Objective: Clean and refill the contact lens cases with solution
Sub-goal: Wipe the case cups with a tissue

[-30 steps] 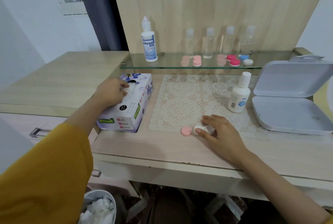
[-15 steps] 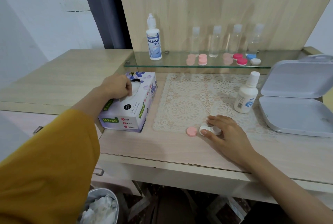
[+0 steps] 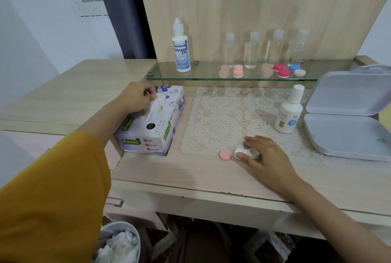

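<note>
Two hands work over a pale wooden desk with a glass shelf along its back edge. At the desk's right edge lies a grey hinged box, its lid raised. A lace mat covers the middle of the desk, and a tissue box sits at the left edge, just beside the mat.

Below the front edge, on the left, a metal bin holds crumpled paper. On the shelf a labelled solution bottle stands upright at the left end; four clear bottles stand to its right, with pink, red, blue and white lens cases in front of them. A white bottle stands on the mat's right side, near the grey box.

The left hand pinches a tissue that sticks up out of the box's slot. The right hand grasps the white lens case between thumb and fingers, on the desk at the mat's front edge. A pink cap lies just left of the case.
</note>
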### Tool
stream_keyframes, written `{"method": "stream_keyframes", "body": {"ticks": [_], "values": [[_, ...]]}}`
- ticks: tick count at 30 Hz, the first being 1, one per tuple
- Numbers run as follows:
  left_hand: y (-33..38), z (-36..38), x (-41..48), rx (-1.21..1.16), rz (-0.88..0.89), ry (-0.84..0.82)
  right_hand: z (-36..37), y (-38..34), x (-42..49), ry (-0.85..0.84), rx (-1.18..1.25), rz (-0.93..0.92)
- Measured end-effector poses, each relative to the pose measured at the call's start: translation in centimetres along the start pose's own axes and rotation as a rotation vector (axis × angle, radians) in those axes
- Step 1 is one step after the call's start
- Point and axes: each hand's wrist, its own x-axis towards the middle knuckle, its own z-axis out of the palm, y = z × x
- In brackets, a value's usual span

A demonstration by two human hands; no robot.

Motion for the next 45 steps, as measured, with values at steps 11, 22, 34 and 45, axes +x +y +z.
{"method": "stream_keyframes", "body": {"ticks": [11, 22, 34, 45], "values": [[1.0, 0.2, -0.2, -0.223, -0.054, 0.017, 0.0, 0.0, -0.1, -0.006, -0.001, 0.003], [1.8, 0.4, -0.9, -0.060, -0.241, -0.088, 0.0, 0.0, -0.1, -0.002, 0.005, 0.001], [1.3, -1.2, -0.5, -0.427, -0.155, 0.232, 0.0, -0.1, -0.2, -0.005, -0.001, -0.005], [6.4, -2.8, -1.5, -0.487, 0.123, 0.187, -0.2, -0.2, -0.2, -0.011, 0.019, -0.002]]}}
